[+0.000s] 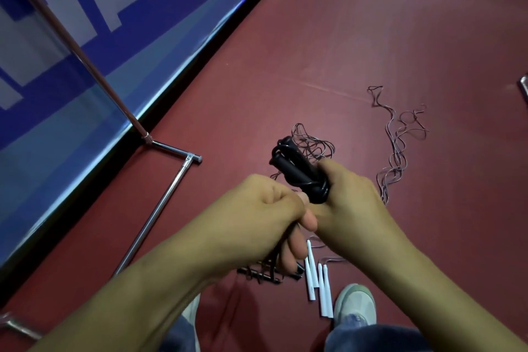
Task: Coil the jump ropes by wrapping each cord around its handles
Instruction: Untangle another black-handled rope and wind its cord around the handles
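Gripping a pair of black handles (295, 168) in the right hand (353, 203), fingers curled round their lower end, upper ends pointing up and away to the left. Holding the two side by side, raised above the red floor (371, 23), with the black cord (320, 194) already looped a few turns round them just beside the thumb. Closing the left hand (265, 214) into a fist touching the right hand at the thumb, fingers curled on a slack stretch of the same cord dropping from under the fist toward the floor. Cannot tell exactly how that stretch passes through the left fingers, hidden behind the knuckles.

Standing over a cluster of white handles (317, 280) lying close together on the floor just below the hands, beside a grey shoe (355, 306). Standing also over a dark bundle (268, 273) of handles and cord on the floor under the left wrist, partly hidden by the forearm, too blurred to tell wound from loose. Looking past the hands at thin loose cords (397, 146) snaking over the floor to the right, and at a tangle (311, 146) of similar thin cord just behind the black handles. Facing a blue and white banner (85, 37) along the left side, with a chrome stand (160, 208) resting on the floor in front of it.
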Available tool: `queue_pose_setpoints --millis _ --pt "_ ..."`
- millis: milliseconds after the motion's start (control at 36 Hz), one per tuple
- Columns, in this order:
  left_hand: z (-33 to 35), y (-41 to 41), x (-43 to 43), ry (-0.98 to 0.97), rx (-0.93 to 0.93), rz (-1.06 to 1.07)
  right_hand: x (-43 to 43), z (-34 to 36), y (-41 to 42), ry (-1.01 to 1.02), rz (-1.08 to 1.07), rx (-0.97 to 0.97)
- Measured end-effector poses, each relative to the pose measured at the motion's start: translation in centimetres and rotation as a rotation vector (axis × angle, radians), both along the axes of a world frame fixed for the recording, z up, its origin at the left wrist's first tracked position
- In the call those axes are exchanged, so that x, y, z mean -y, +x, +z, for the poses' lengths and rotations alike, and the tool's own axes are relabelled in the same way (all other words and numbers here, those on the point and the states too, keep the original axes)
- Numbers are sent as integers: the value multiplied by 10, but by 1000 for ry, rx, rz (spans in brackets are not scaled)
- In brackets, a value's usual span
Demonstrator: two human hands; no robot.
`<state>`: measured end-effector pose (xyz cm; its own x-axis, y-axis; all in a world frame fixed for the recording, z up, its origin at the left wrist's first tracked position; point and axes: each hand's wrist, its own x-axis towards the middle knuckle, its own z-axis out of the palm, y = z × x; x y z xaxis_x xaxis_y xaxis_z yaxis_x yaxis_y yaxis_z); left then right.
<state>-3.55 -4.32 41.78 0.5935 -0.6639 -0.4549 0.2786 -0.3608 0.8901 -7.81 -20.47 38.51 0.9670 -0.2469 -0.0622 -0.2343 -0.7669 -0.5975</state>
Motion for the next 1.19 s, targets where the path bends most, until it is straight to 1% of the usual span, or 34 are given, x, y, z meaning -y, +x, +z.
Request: queue_pose_setpoints --millis 56,111,194,250,278,306,361,417,472,528,611,639,694,750,778,889,944,1000,1083,1139,1194 --pt "4 3 -5 -59 -84 -31 0 2 -1 -31 -7 16" --pt "8 5 -10 -107 -149 -124 1 2 0 -74 1 -1" --pt "11 10 -18 -81 -110 -241 4 -3 1 -160 -1 -68" --pt "14 11 -21 -16 -52 -215 8 -6 1 -193 -27 -113" --pt "15 12 -22 37 2 -188 10 -6 1 -199 -33 -132" --pt "15 12 -21 111 102 -174 11 -6 1 -204 -29 -150" --pt "10 13 -21 303 409 -168 12 -7 1 -224 0 -192" --pt "4 12 -21 411 707 -153 10 -9 -1 -246 32 -239" --pt "-2 13 -23 337 876 -131 6 -11 -3 -267 61 -268" --pt "-8 18 -25 234 939 -129 4 -12 -5 -267 87 -279" --pt "-12 29 -28 134 1021 -152 -1 -13 -7 -250 153 -304" --pt "-12 32 -28 111 1019 -154 -2 -13 -7 -242 172 -314" --pt "-11 35 -30 81 955 -145 -4 -12 -8 -230 196 -331" --pt "-11 39 -33 103 886 -151 -4 -11 -8 -225 195 -339" --pt "-10 42 -34 135 831 -156 -3 -10 -7 -228 185 -342" --pt "-8 53 -42 262 507 -183 5 -6 -4 -261 139 -361" --pt "-8 53 -42 257 383 -191 7 -5 -5 -276 143 -380" --pt "-8 53 -41 227 313 -185 5 -7 -7 -289 177 -403" --pt "-9 52 -35 173 292 -181 3 -11 -11 -254 230 -439" --pt "-10 52 -32 153 356 -165 2 -11 -13 -193 265 -466" --pt "-12 52 -29 157 460 -153 0 -7 -13 -75 306 -510"
